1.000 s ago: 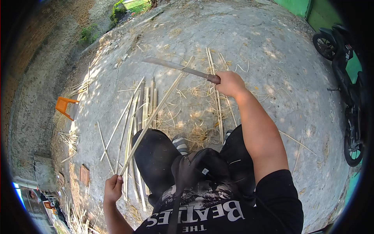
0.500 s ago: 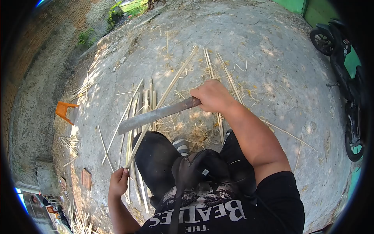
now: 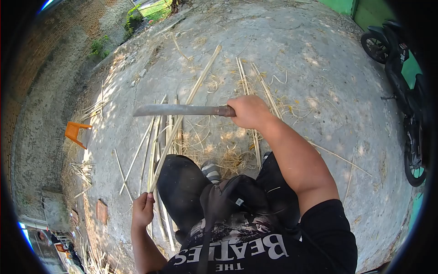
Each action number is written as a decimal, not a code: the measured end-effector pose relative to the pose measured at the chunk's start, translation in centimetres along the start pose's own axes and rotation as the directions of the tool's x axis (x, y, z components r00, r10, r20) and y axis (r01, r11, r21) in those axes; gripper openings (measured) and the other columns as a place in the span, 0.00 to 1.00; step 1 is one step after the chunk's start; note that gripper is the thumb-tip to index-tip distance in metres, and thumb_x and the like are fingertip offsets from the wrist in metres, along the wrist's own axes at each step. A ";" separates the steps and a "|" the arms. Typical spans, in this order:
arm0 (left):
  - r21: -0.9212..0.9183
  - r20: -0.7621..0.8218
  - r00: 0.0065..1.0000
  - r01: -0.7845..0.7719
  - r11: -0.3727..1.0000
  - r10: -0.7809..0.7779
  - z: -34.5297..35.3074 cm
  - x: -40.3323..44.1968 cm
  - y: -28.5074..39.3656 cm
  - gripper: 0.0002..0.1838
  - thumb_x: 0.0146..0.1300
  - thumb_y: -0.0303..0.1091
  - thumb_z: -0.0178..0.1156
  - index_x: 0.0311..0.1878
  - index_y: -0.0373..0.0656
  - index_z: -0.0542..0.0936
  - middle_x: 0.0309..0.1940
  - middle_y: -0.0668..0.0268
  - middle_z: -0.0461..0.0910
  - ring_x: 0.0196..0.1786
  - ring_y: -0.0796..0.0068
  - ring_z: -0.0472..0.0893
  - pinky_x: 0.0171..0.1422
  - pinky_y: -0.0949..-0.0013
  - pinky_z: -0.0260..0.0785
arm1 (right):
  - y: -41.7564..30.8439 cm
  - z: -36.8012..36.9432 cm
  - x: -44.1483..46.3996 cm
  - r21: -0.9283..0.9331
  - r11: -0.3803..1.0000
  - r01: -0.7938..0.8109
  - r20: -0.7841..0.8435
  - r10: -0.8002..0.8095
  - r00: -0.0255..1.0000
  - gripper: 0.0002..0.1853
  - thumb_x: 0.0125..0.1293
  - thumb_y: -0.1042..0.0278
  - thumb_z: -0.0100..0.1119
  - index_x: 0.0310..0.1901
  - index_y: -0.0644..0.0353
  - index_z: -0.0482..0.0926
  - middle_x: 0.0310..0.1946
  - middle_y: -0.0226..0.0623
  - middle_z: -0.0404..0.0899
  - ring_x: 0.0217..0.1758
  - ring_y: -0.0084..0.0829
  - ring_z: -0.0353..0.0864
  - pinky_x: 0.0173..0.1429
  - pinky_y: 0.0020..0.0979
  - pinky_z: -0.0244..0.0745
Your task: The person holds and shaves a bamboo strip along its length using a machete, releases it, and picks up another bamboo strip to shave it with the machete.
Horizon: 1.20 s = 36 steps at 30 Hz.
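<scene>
My right hand point(image 3: 248, 112) is closed around the dark handle of a machete point(image 3: 178, 110). The long grey blade points left and lies across a pale bamboo strip point(image 3: 200, 77) in the view; whether they touch I cannot tell. My left hand point(image 3: 143, 209) pinches the near end of that strip beside my left knee. The strip slants up and away to the right, its far end beyond the blade. Beneath it, several more bamboo strips point(image 3: 138, 157) lie on the ground to the left of my knee.
Curly shavings point(image 3: 230, 157) litter the concrete between my feet. More long strips point(image 3: 244, 77) lie ahead. On the left are an orange plastic stool point(image 3: 76, 132), a brick point(image 3: 101, 212) and a pile of short strips point(image 3: 82, 171). A black motorcycle point(image 3: 396, 86) stands at the right edge.
The machete has moved up and away along the strip, its blade turning from slanted to nearly level. The strip's far end has shifted left. My left hand has moved slightly right.
</scene>
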<state>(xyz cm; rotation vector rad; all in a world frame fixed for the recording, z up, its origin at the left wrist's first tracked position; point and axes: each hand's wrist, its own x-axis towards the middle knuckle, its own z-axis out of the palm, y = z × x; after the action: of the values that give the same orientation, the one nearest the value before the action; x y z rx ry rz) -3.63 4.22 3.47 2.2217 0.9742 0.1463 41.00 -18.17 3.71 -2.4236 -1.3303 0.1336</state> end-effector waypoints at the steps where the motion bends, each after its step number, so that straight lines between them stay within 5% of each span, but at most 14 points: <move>1: 0.010 -0.005 1.000 -0.007 1.000 0.007 0.2 0.6 0.5 0.24 0.83 0.45 0.54 0.32 0.35 0.78 0.20 0.67 0.73 0.28 0.81 0.70 0.32 0.66 0.63 | -1.3 0.2 -0.4 -0.039 0.997 0.069 0.005 -0.069 0.998 0.06 0.60 0.66 0.67 0.39 0.52 0.85 0.35 0.38 0.88 0.43 0.46 0.89 0.52 0.49 0.82; 5: 0.085 0.036 0.999 -0.018 0.996 0.015 -1.0 0.6 1.2 0.25 0.82 0.44 0.54 0.31 0.33 0.79 0.18 0.64 0.73 0.27 0.80 0.69 0.31 0.65 0.63 | -1.8 1.7 0.2 -0.105 0.937 0.334 -0.065 -0.341 0.938 0.06 0.59 0.66 0.68 0.39 0.50 0.85 0.31 0.37 0.88 0.41 0.47 0.88 0.49 0.49 0.81; 8: 0.068 0.058 0.998 -0.039 0.997 0.035 -3.2 -1.4 -0.4 0.25 0.82 0.44 0.55 0.30 0.33 0.78 0.17 0.65 0.72 0.26 0.80 0.68 0.30 0.65 0.62 | 1.0 0.0 0.7 -0.090 0.991 0.096 -0.011 -0.098 0.995 0.06 0.60 0.66 0.68 0.39 0.50 0.85 0.33 0.38 0.88 0.41 0.46 0.88 0.49 0.49 0.82; 10: 0.081 0.031 0.999 0.018 0.997 -0.021 -5.1 -3.2 -1.7 0.25 0.82 0.43 0.55 0.30 0.33 0.78 0.17 0.66 0.72 0.25 0.80 0.67 0.29 0.65 0.62 | 3.7 -0.8 1.4 -0.009 0.980 -0.200 -0.051 0.199 0.979 0.07 0.61 0.66 0.67 0.41 0.51 0.85 0.36 0.39 0.88 0.43 0.45 0.89 0.50 0.48 0.82; 16: 0.135 -0.056 0.998 -0.006 0.991 0.014 -4.1 -3.2 0.9 0.23 0.82 0.40 0.55 0.29 0.34 0.77 0.16 0.64 0.71 0.24 0.79 0.67 0.29 0.63 0.62 | 4.5 0.2 1.5 0.152 0.924 -0.350 -0.123 0.369 0.921 0.08 0.62 0.62 0.67 0.38 0.55 0.83 0.34 0.45 0.86 0.42 0.51 0.87 0.48 0.51 0.80; 21: 0.061 -0.051 0.999 -0.014 0.998 0.017 -0.5 -0.5 1.9 0.22 0.82 0.40 0.55 0.31 0.33 0.78 0.18 0.59 0.74 0.26 0.76 0.70 0.31 0.64 0.64 | 0.4 0.8 0.1 0.101 0.995 -0.029 -0.047 0.034 0.998 0.08 0.59 0.65 0.68 0.38 0.55 0.82 0.34 0.43 0.86 0.41 0.52 0.87 0.48 0.52 0.79; 25: 0.103 -0.052 0.995 -0.074 0.992 0.079 0.0 0.5 2.4 0.23 0.81 0.42 0.56 0.30 0.34 0.77 0.18 0.58 0.74 0.23 0.72 0.71 0.30 0.60 0.64 | -1.2 1.5 0.3 -0.086 0.960 0.267 -0.115 -0.276 0.954 0.07 0.56 0.67 0.69 0.36 0.53 0.81 0.33 0.42 0.86 0.40 0.51 0.87 0.47 0.52 0.79; 28: 0.186 -0.021 0.991 -0.122 0.975 0.129 -2.0 -0.8 1.3 0.23 0.80 0.40 0.57 0.29 0.34 0.76 0.15 0.57 0.73 0.20 0.70 0.70 0.27 0.59 0.63 | 2.1 0.2 0.9 -0.064 0.995 0.078 -0.052 -0.081 0.995 0.06 0.58 0.67 0.68 0.36 0.52 0.82 0.32 0.41 0.86 0.39 0.50 0.86 0.45 0.50 0.79; 30: 0.218 -0.033 0.992 -0.110 0.970 0.120 -4.0 -2.6 -0.1 0.22 0.79 0.38 0.58 0.27 0.35 0.76 0.15 0.56 0.72 0.18 0.67 0.70 0.26 0.59 0.61 | 4.4 -0.7 1.3 0.075 0.961 -0.266 0.004 0.266 0.964 0.06 0.61 0.67 0.67 0.39 0.53 0.85 0.36 0.41 0.87 0.44 0.46 0.88 0.50 0.48 0.81; 33: 0.227 -0.046 0.992 -0.108 0.968 0.121 -4.3 -3.3 1.8 0.21 0.78 0.36 0.58 0.26 0.35 0.75 0.16 0.51 0.73 0.18 0.56 0.73 0.26 0.56 0.62 | 6.0 -0.6 1.4 0.249 0.858 -0.450 0.112 0.436 0.893 0.08 0.62 0.66 0.65 0.43 0.54 0.85 0.38 0.42 0.87 0.46 0.45 0.88 0.51 0.48 0.81; 36: 0.314 -0.070 0.991 -0.088 0.945 0.116 -3.4 -2.3 1.3 0.21 0.77 0.37 0.59 0.27 0.35 0.76 0.18 0.48 0.76 0.21 0.43 0.75 0.28 0.52 0.64 | 4.4 -0.6 1.3 0.168 0.877 -0.450 0.063 0.446 0.893 0.10 0.63 0.66 0.64 0.45 0.55 0.86 0.41 0.43 0.87 0.48 0.46 0.88 0.53 0.48 0.81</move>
<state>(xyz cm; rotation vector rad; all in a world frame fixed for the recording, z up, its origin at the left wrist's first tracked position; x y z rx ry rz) -5.69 3.91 7.23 2.5760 0.9847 0.1467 45.37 -19.38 2.78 -2.5326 -0.7011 0.3845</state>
